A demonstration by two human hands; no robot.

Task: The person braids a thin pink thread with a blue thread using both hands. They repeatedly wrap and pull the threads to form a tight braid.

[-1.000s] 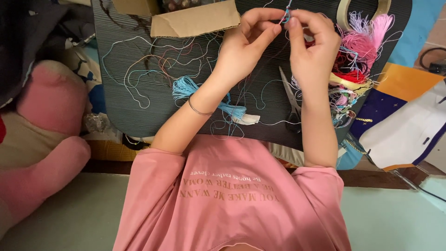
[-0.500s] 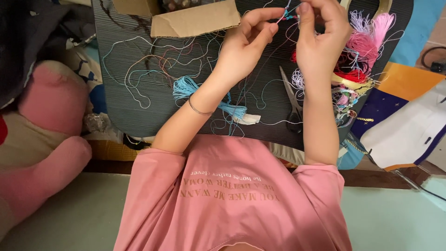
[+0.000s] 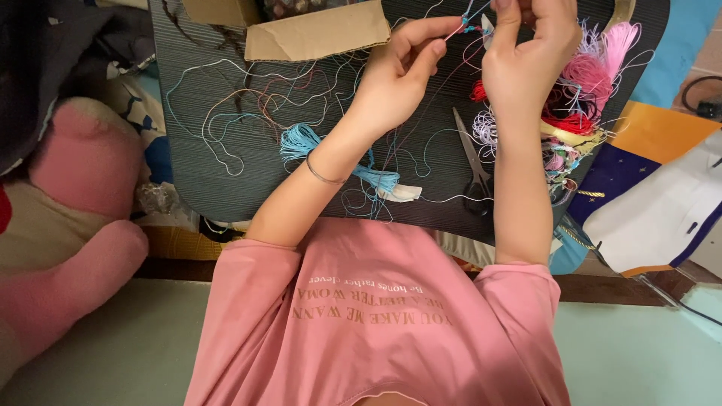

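Both hands are raised over a dark ribbed board point(image 3: 226, 180) strewn with loose threads. My left hand point(image 3: 402, 68) pinches a thin pink and blue thread between thumb and forefinger. My right hand point(image 3: 526, 56) grips the same thread work, a small knotted cord point(image 3: 471, 24) of blue and red strands, at the top edge of the view. Strands trail down from the knot across the board. A thin bracelet sits on my left wrist.
Scissors point(image 3: 474, 162) lie on the board below my right hand. Also on the board are a light blue thread bundle point(image 3: 301, 139), a heap of pink and red threads point(image 3: 590, 75) at right, and a cardboard piece point(image 3: 316, 34) at the far side. A pink plush toy point(image 3: 75, 218) lies at left.
Both hands have moved up and away toward the board's far edge, with the knotted cord kept between them. The strands below are drawn tighter.
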